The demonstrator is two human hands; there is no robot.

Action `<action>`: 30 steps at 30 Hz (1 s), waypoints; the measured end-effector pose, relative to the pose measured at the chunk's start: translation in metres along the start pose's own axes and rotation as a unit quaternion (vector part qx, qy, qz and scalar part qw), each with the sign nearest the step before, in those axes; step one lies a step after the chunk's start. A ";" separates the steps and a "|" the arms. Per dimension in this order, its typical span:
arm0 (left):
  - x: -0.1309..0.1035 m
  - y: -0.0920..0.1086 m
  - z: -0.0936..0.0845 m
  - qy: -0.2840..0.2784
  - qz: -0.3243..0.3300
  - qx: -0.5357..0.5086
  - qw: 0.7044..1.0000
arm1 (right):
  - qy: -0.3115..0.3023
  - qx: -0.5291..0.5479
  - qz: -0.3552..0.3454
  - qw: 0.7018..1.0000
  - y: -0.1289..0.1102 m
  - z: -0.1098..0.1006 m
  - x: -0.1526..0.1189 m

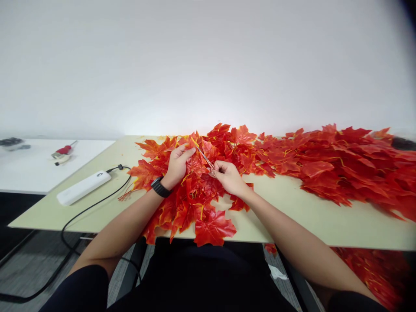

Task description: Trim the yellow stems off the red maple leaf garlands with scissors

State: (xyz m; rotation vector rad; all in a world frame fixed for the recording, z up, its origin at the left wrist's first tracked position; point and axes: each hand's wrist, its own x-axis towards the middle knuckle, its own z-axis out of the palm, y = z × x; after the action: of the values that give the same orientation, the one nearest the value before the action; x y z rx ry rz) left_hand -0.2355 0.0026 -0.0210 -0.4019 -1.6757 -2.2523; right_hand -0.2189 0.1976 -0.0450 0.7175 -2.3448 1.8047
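Red-orange artificial maple leaves (214, 227) lie heaped in front of me on the table. My left hand (178, 162), with a black watch at the wrist, is closed, thumb against fingers, on a maple leaf at the upper part of the heap. A yellow stem shows by its fingertips. Between the thumb and fingers of my right hand (229, 175) is a slim silver tool (204, 156), which slants up and left toward my left hand. Its exact kind is not clear. My right palm hides part of the leaves under it.
A larger pile of red leaves (351, 164) spreads along the table's right side. At left sits a white oblong device (84, 187) with a black cable (94, 206) running off the table (286, 212). Further left, a red-and-white object (63, 154) rests on a white table.
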 end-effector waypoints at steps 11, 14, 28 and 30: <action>0.006 0.002 -0.004 -0.022 0.051 0.072 0.996 | -0.005 0.011 0.009 1.000 0.006 0.003 0.000; 0.008 0.002 -0.004 -0.019 0.065 0.085 0.994 | -0.006 0.007 0.014 1.000 0.005 0.003 0.000; 0.005 0.006 0.000 -0.025 0.072 0.087 0.993 | -0.003 -0.020 0.014 1.000 0.000 0.004 -0.003; 0.004 0.007 0.001 -0.024 0.069 0.086 0.994 | -0.003 -0.019 0.013 1.000 0.001 0.005 -0.003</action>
State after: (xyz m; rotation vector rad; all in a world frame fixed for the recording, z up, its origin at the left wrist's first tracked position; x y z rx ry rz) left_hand -0.2360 0.0008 -0.0128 -0.5159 -1.7898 -1.9983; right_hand -0.2159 0.1939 -0.0482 0.6907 -2.3966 1.7647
